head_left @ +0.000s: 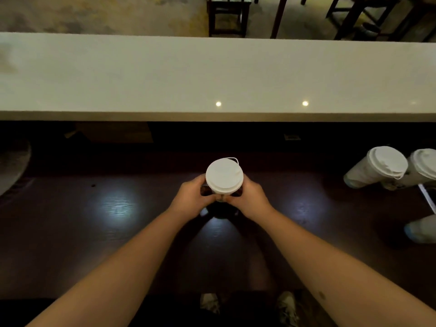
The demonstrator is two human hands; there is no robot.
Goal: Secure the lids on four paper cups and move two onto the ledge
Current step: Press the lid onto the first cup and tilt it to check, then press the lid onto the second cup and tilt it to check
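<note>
A paper cup with a white lid [224, 175] stands upright at the middle of the dark counter [94, 232]. My left hand [192, 197] grips its left side and my right hand [250, 199] grips its right side, fingers meeting under the lid's near rim. The cup's body is mostly hidden by the lid and my fingers. Two more lidded paper cups [377, 167] [422, 166] stand side by side at the right. Part of another cup [421, 230] shows at the right edge, its top cut off. The pale ledge [212, 76] runs across behind the counter.
A thin white object [427, 197] lies at the right edge between the cups. Dark wooden chairs [227, 17] stand on the floor beyond the ledge. A grey round shape [11, 166] sits at the far left. My shoes [247, 305] show below the counter's near edge.
</note>
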